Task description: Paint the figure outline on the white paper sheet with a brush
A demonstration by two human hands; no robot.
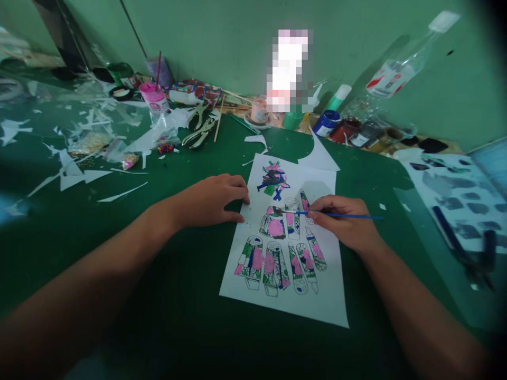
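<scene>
1. One sheet of white paper (pixel 288 240) lies flat on the green tabletop (pixel 170 316) between the two hands, set slightly askew; its face carries black-outlined figures, partly coloured.
2. Upper figure (pixel 273 179): an irregular cluster in pink, green, dark blue and near-black, with a small blue cross-like shape at its lower right.
3. Middle row: a broad shape bearing a large pink patch (pixel 276 228), with green and blue around it and a dark area at its top; narrower, round-ended shapes stand to its right.
4. Lower row: elongated shapes, upright or leaning, filled with pink, green and blue; several ends and small cells are bare white within their outlines.
5. Right hand (pixel 344 217): the fingers pinch a thin blue-handled brush (pixel 336 215), held nearly level. Its dark tip lies over the dark area of the broad shape; contact cannot be told.
6. Left hand (pixel 214 201): thumb and fingers are parted, grasping nothing, with fingertips at the sheet's left edge.
7. Beyond the sheet: a pink jar (pixel 153 96), metal pliers (pixel 201 132) and a blue jar (pixel 327 123); white paper scraps (pixel 75 177) lie at left.
</scene>
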